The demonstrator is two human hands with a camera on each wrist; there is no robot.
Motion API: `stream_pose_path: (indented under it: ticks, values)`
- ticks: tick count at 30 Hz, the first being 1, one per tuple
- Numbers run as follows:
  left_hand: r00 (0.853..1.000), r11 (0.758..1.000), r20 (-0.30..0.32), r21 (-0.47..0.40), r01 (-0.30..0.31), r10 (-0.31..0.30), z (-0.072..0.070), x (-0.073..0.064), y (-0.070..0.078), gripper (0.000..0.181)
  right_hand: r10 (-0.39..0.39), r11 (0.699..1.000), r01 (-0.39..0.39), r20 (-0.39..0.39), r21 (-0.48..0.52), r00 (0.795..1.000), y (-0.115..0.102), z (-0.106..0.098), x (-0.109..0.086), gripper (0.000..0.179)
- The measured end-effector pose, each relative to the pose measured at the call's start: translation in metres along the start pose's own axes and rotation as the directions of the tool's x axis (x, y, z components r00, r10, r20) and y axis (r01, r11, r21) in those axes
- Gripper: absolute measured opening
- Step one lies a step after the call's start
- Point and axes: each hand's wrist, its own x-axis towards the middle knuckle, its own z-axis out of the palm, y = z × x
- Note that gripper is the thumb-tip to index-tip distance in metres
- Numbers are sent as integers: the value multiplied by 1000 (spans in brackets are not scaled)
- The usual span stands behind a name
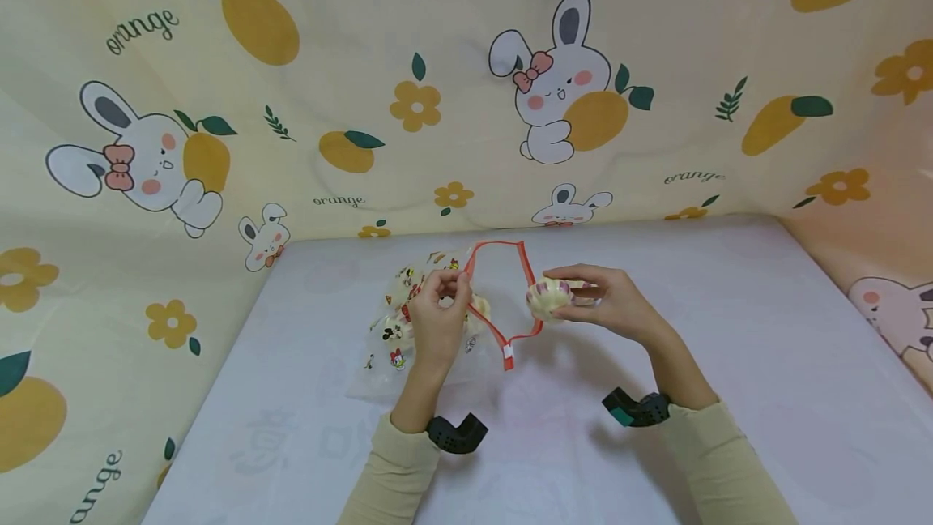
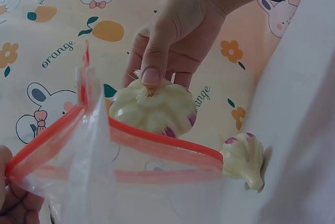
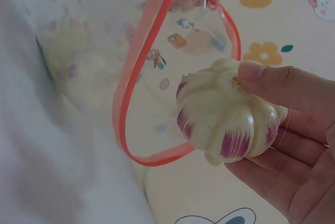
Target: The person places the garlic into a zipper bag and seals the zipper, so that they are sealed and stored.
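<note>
A garlic bulb (image 1: 550, 299) with purple streaks is pinched between the thumb and fingers of my right hand (image 1: 608, 302). It is at the mouth of a clear zip bag (image 1: 386, 379), whose red rim (image 3: 137, 67) stands wide apart. My left hand (image 1: 440, 318) pinches the bag's rim at its left side. Through the cloudy plastic in the right wrist view, pale garlic bulbs (image 3: 78, 72) show inside the bag. Cartoon figures are printed on the bag. The left wrist view shows the held bulb (image 2: 154, 108) just above the red rim.
Another garlic bulb (image 2: 245, 157) lies on the white table (image 1: 291, 420), to the right of the bag in the left wrist view. A cream cloth (image 1: 452, 87) printed with rabbits and oranges rises behind the table and along its sides. Each wrist wears a black camera (image 1: 457, 433).
</note>
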Motion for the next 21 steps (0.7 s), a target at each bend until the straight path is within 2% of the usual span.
stream_pose_path:
  ticks: [9, 13, 21]
  values:
    - [1000, 1000, 3, 3, 6, -6, 0, 0, 0, 11, -1, 999, 1, 7, 42, 1000, -1, 5, 2, 49]
    - [1000, 1000, 2, 5, 8, -8, 0, -1, 0, 10, 24, 997, -25, 22, 69, 999, -3, 8, 3, 50]
    - [1000, 1000, 5, -4, 12, -12, 0, -1, 0, 11, 28, 997, -30, 29, 64, 999, -5, 12, 6, 51]
